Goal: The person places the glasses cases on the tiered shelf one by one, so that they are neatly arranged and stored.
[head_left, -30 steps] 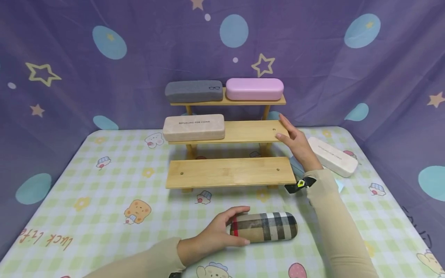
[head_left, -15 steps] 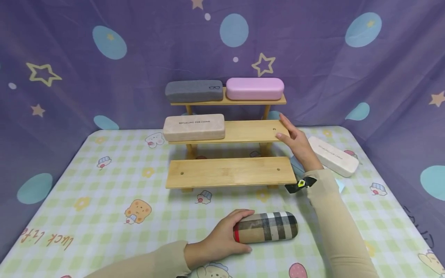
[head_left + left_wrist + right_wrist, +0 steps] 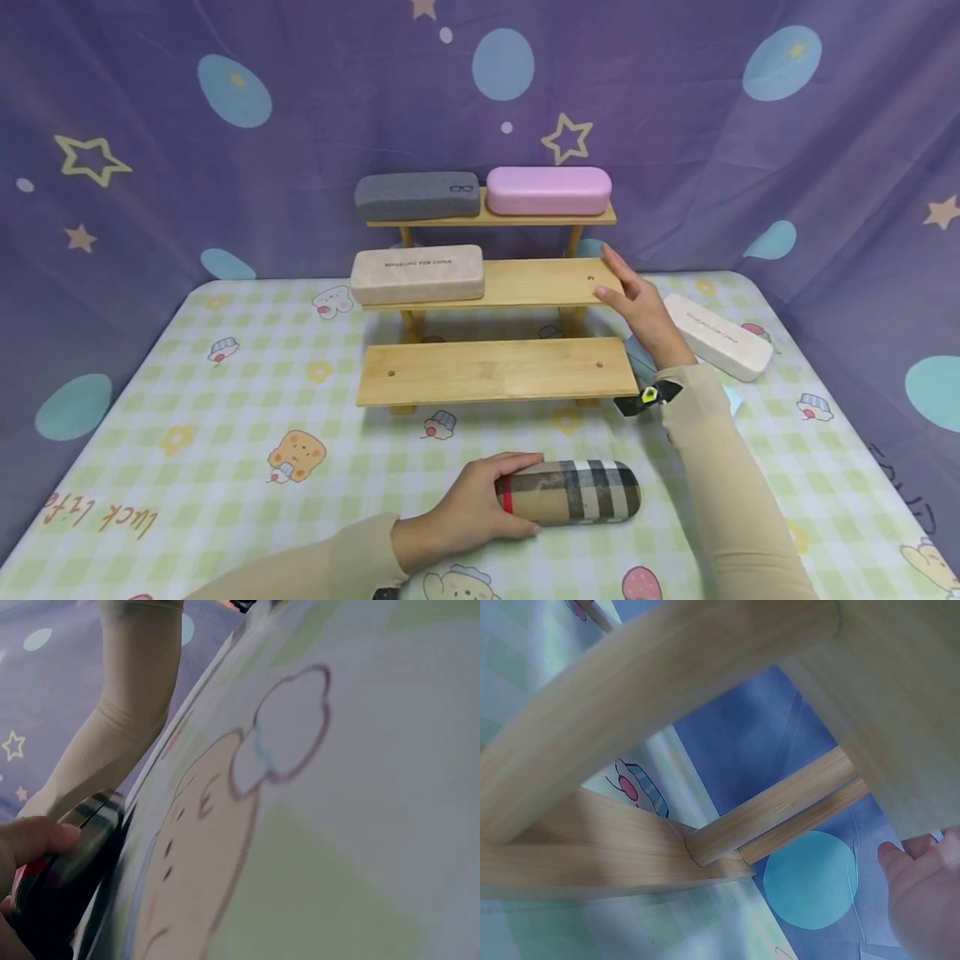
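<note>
Tan plaid case with black, white and red stripes on the green-checked cartoon cloth, grey case and pink case up top, two beige cases, purple starry backdrop.

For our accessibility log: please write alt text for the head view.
A left hand grips a plaid glasses case on a checked tablecloth, while the right hand rests against the middle shelf of a three-tier wooden rack holding grey, pink and beige cases.
</note>
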A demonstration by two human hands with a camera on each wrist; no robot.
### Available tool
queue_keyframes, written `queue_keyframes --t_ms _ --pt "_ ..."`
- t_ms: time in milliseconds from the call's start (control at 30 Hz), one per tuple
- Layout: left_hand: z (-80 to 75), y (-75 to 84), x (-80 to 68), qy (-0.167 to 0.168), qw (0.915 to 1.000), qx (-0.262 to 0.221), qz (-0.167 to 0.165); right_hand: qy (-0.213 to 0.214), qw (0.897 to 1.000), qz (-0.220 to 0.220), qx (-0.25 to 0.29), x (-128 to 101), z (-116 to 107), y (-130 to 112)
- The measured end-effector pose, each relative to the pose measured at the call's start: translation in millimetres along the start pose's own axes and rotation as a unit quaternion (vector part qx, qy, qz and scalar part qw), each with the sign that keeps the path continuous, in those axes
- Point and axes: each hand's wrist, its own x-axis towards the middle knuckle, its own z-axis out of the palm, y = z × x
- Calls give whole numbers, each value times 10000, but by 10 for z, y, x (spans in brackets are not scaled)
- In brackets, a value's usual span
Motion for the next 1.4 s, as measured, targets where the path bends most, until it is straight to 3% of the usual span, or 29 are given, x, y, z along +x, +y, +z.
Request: queue_keyframes --t_ms 267,433,567,733,933,1033,1133,1233,1400 --pt "-152 92 27 33 9986 -526 -50 -50 9999 78 56 -25 46 -139" --pt "-328 337 17 66 9995 -278 162 -31 9999 112 -24 -62 79 -240" --pt "-508 538 40 221 9991 48 357 -34 9999 116 36 -26 51 -155" --pt "-739 821 146 321 9981 -208 483 -31 9999 105 7 18 4 -18" --pt "-1033 1099 358 599 9951 151 767 -8 9999 110 110 11 4 -1" --pt "-1155 1181 510 615 9936 -128 938 -15 9998 55 204 8 1 -3" --pt "-1256 1231 685 602 9911 -345 1135 99 9998 82 -140 6 -4 -8" --pt "-1353 1270 856 638 9901 -117 1246 301 9966 308 -704 -3 -10 -14" --pt "-1492 1336 1123 781 9906 210 1106 295 9942 710 -753 -17 -10 -26"
